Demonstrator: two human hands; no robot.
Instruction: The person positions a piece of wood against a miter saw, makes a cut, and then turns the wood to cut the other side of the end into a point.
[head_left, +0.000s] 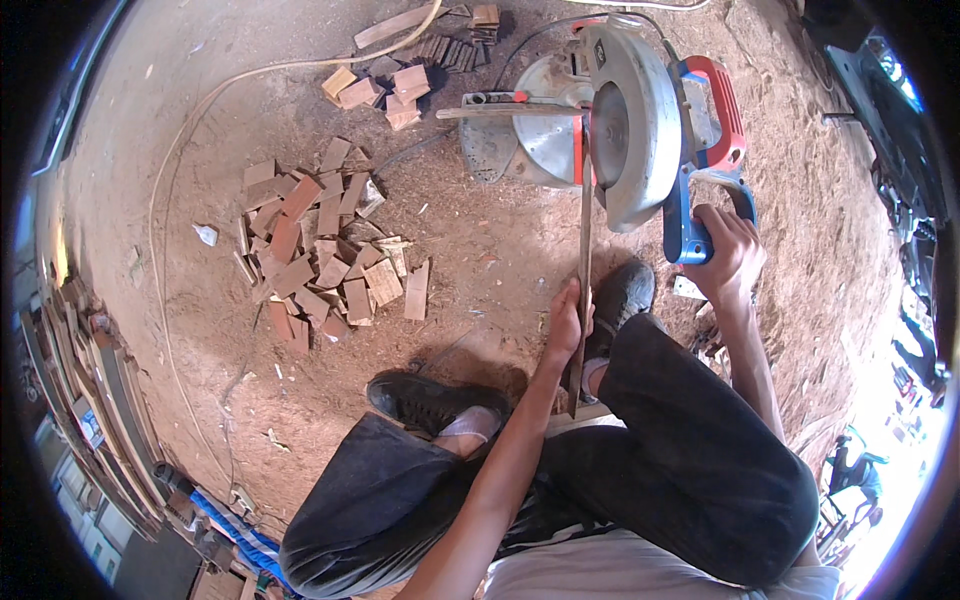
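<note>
A miter saw (638,125) with a grey blade guard and a blue and red handle sits on the ground ahead of me. My right hand (728,250) is wrapped round the blue handle (683,225). With closed fingers, my left hand (570,318) grips a long thin wooden strip (586,235). The strip runs away from me between my feet, its far end at the saw table (545,145) beside the guard. Another narrow piece of wood (500,112) lies across the table. The guard hides part of the blade.
A heap of short cut wood blocks (320,245) lies left of the saw, with more blocks (390,92) behind it. A pale cable (165,180) curves across the dusty ground. Long boards (105,400) are stacked at far left. My shoes (430,400) flank the strip.
</note>
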